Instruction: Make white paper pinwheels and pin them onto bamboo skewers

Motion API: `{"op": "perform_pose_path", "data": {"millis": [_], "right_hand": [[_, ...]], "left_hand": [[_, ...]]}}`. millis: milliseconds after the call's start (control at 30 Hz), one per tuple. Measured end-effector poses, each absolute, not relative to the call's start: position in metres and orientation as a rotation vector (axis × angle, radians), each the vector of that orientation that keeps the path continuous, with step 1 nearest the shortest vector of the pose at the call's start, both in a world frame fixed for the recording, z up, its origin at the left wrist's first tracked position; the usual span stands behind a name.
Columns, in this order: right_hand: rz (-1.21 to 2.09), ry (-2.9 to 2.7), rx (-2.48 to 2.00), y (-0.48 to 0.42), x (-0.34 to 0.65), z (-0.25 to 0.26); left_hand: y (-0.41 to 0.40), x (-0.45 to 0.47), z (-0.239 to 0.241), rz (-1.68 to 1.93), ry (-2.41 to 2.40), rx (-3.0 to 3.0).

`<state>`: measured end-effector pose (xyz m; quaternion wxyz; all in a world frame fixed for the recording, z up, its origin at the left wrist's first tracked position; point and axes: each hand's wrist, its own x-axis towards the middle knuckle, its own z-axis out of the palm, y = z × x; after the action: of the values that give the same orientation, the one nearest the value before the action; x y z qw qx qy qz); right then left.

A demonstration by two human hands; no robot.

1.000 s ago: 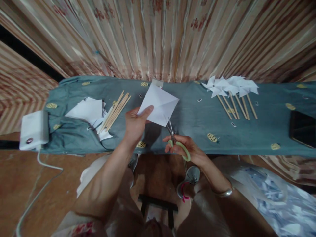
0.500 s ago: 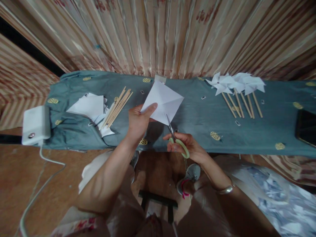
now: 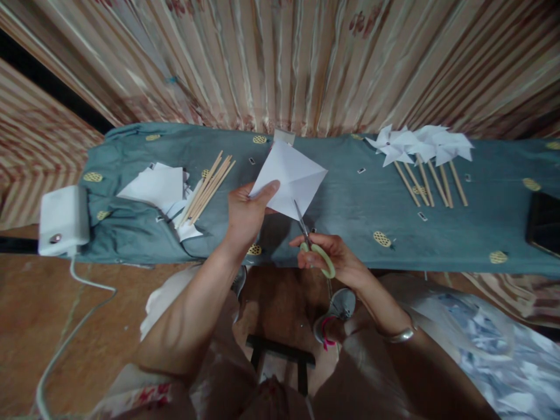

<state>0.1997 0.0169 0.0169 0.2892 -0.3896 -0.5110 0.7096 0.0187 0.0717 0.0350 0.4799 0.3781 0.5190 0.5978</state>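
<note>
White box (image 3: 63,219): sat at the cloth's left end with its cable trailing to the floor, as a second before.
Paper pile (image 3: 155,186): lay untouched on the blue cloth (image 3: 359,198), just left of the wooden sticks (image 3: 209,188).
Left hand (image 3: 245,216): pinched the left corner of the paper square (image 3: 291,178), thumb on top, grip unchanged.
Paper square: was held up above the cloth between both hands, creased corner to corner.
Scissors (image 3: 311,242): over the last second the tips had moved from the sheet's lower corner up into it, seemingly along a crease, so the cut had lengthened.
Right hand (image 3: 336,259): was closed through the green handles, blades nearly together.
Pinwheels (image 3: 420,146): rested far right on their sticks, well apart from both hands.
</note>
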Motion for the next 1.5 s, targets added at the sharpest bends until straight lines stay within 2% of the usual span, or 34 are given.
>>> {"op": "perform_pose_path", "data": {"millis": [1500], "right_hand": [[1.841,-1.245,-1.150,0.0157,0.1926,0.0152]], "left_hand": [[0.0715,0.0207,0.0306,1.426,1.319,0.936]]}}
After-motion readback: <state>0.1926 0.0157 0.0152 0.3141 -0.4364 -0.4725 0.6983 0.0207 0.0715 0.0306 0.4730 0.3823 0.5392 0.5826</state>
